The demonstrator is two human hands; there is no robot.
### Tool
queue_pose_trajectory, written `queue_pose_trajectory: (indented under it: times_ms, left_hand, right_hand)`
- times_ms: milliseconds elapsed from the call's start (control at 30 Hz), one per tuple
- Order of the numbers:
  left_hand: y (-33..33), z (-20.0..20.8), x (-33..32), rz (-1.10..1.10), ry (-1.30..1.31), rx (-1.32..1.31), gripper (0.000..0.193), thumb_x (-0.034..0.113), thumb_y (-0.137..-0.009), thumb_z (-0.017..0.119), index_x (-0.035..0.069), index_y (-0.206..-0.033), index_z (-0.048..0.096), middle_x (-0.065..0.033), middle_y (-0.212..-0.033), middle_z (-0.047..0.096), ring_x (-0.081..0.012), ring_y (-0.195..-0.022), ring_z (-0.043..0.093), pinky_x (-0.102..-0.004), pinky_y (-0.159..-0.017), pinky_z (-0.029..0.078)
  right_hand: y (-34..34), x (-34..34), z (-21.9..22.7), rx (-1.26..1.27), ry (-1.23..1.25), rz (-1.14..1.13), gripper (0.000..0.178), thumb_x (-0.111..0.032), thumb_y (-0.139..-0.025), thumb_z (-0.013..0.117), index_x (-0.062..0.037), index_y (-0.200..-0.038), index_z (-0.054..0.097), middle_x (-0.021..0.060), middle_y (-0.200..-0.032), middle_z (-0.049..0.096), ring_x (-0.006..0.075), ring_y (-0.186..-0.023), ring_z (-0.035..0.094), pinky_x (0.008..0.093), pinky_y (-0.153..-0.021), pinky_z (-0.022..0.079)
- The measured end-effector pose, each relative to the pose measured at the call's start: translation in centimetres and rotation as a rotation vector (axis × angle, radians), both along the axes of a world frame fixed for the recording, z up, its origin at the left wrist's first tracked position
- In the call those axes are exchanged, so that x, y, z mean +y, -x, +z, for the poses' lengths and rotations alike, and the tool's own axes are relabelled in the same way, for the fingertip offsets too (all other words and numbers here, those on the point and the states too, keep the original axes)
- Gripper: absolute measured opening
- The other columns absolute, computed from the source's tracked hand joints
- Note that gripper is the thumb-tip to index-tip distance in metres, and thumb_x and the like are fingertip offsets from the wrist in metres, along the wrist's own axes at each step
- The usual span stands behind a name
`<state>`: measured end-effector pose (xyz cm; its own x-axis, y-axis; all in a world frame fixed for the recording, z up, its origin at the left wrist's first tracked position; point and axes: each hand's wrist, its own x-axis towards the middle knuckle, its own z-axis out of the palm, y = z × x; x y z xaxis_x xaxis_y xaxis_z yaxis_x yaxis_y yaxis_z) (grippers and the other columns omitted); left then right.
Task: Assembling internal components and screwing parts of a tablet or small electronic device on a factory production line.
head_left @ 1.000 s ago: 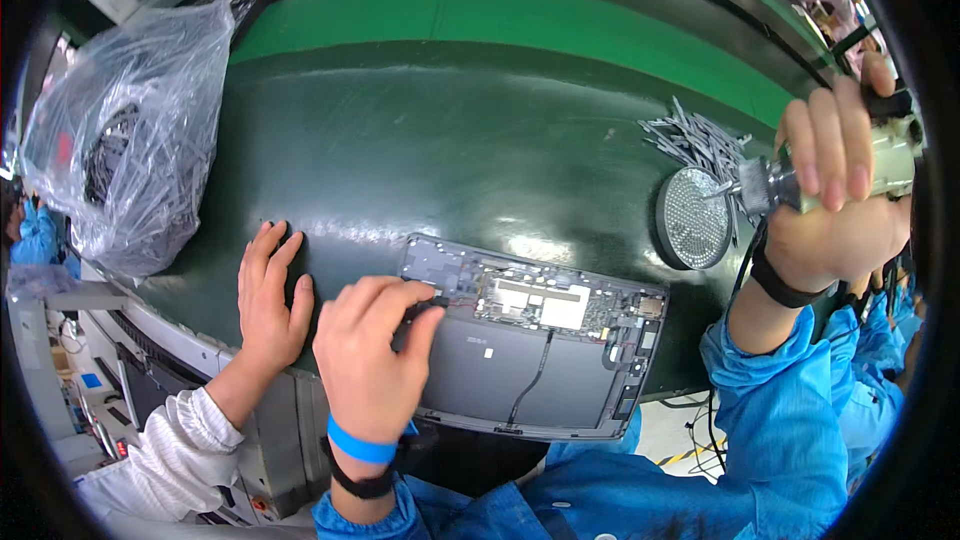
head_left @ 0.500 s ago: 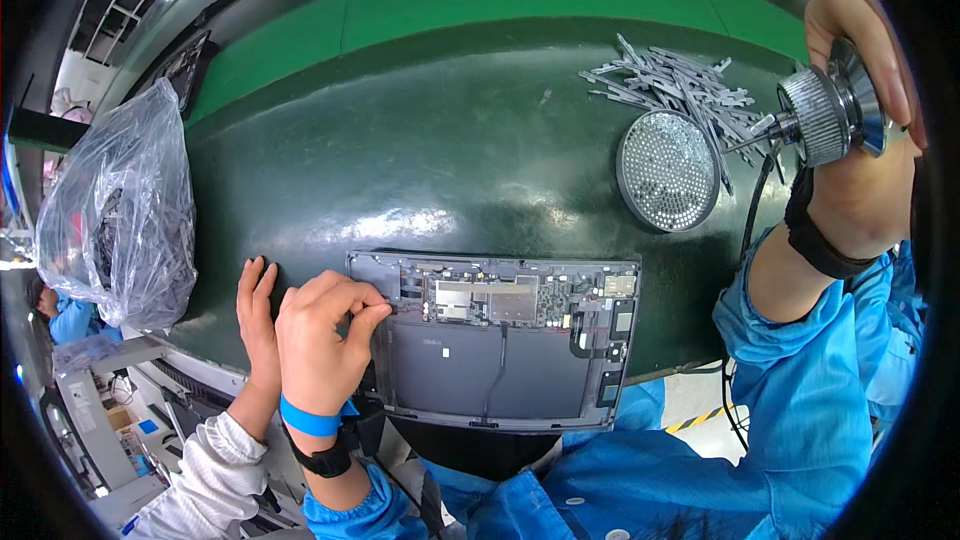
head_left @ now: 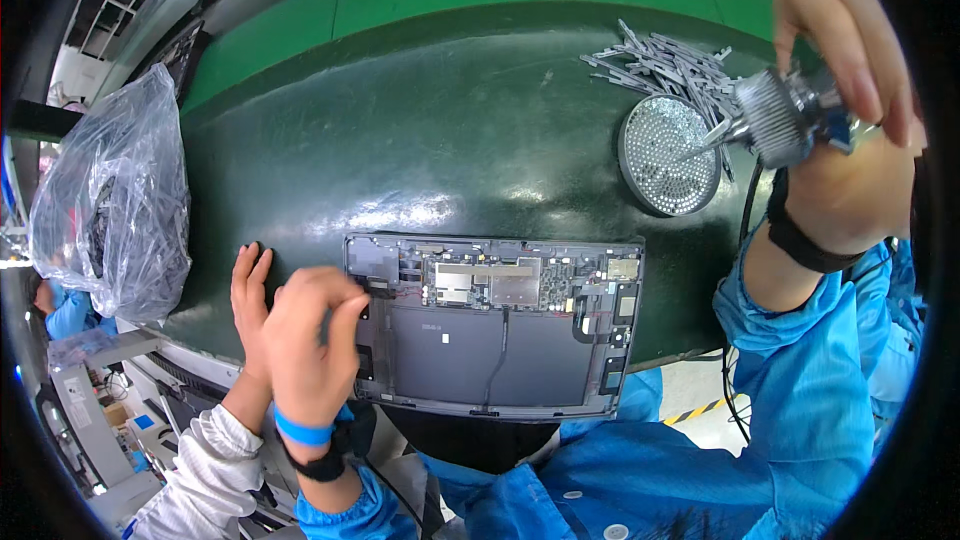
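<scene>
My left hand (head_left: 312,345), with a blue wrist strap (head_left: 303,432), hovers at the left edge of an opened laptop chassis (head_left: 480,360). Its thumb and forefinger are pinched together; what they hold, if anything, is too blurred to make out. The chassis lies flat, with a circuit board (head_left: 500,282) along its far side. At the upper right, my right hand (head_left: 850,35) grips an electric screwdriver (head_left: 775,120) with a knurled metal collar. The screwdriver's tip points over a round, perforated screw tray (head_left: 668,155); I cannot tell whether it touches.
Another person's hand (head_left: 250,305), in a white sleeve, rests beside my left hand. Thin grey strips (head_left: 665,65) are heaped behind the screw tray. A clear plastic bag (head_left: 115,200) stands at the left of the green table (head_left: 420,130). A dark cable (head_left: 748,215) runs down near my right forearm.
My right hand has brought the screwdriver leftward, its tip now over the screw tray. My left hand has drawn back a little leftward from the chassis, still pinched.
</scene>
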<state>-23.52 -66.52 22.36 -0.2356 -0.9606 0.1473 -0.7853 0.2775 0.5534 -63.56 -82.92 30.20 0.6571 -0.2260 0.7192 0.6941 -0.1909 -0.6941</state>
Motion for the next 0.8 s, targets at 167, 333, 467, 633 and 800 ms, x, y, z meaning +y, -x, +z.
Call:
queue_pose_trajectory:
  times_ms: [167, 333, 467, 633, 800]
  left_hand:
    - [1.1, 1.5, 6.1, 0.129, 0.15, 0.623, 0.007, -0.008, -0.082, 0.06, -0.001, -0.081, 0.059, -0.0196, -0.081, 0.068, -0.028, -0.08, 0.066, -0.044, -0.086, 0.046]
    - [4.3, -3.2, 7.3, 0.33, 0.374, 0.587, 0.039, -0.012, -0.075, 0.074, -0.005, -0.111, 0.059, -0.0171, -0.079, 0.073, -0.0219, -0.066, 0.072, -0.03, -0.061, 0.057]
    - [5.1, -2.7, 6.8, 0.302, 0.41, 0.481, 0.066, -0.01, -0.075, 0.076, 0.0, -0.133, 0.045, -0.0136, -0.081, 0.074, -0.0229, -0.065, 0.072, -0.0284, -0.059, 0.055]
    - [4.8, -2.7, 6.7, 0.254, 0.507, 0.482, 0.078, -0.009, -0.074, 0.077, 0.004, -0.14, 0.037, -0.0131, -0.081, 0.073, -0.0245, -0.062, 0.069, -0.0286, -0.056, 0.054]
    - [4.6, -2.8, 6.3, 0.224, 0.583, 0.548, 0.081, -0.01, -0.073, 0.078, 0.007, -0.14, 0.035, -0.0134, -0.081, 0.072, -0.0254, -0.059, 0.068, -0.029, -0.055, 0.054]
  right_hand:
    - [-11.1, 8.5, 1.0, 0.076, -0.394, -0.338, 0.037, -0.04, -0.102, 0.042, -0.0079, -0.106, 0.06, 0.0032, -0.054, 0.056, 0.0153, -0.041, 0.052, 0.0275, -0.041, 0.047]
    - [-17.7, 10.3, -1.6, -0.017, -0.476, -0.194, 0.073, -0.073, -0.093, 0.033, -0.0024, -0.111, 0.043, 0.0107, -0.063, 0.058, 0.0248, -0.047, 0.053, 0.0376, -0.047, 0.047]
    - [-19.7, 11.6, -1.5, 0.051, -0.545, -0.081, 0.048, -0.047, -0.095, 0.048, 0.0005, -0.1, 0.05, 0.0127, -0.066, 0.06, 0.0257, -0.052, 0.056, 0.0382, -0.05, 0.048]
    - [-20.5, 12.6, -1.7, 0.132, -0.59, -0.065, 0.02, -0.017, -0.093, 0.06, 0.0031, -0.09, 0.06, 0.0147, -0.069, 0.063, 0.0273, -0.056, 0.059, 0.0394, -0.053, 0.05]
    - [-21.1, 13.3, -2.1, 0.103, -0.567, -0.209, 0.021, -0.015, -0.091, 0.062, 0.0048, -0.095, 0.067, 0.0143, -0.065, 0.064, 0.0284, -0.053, 0.06, 0.0398, -0.052, 0.053]
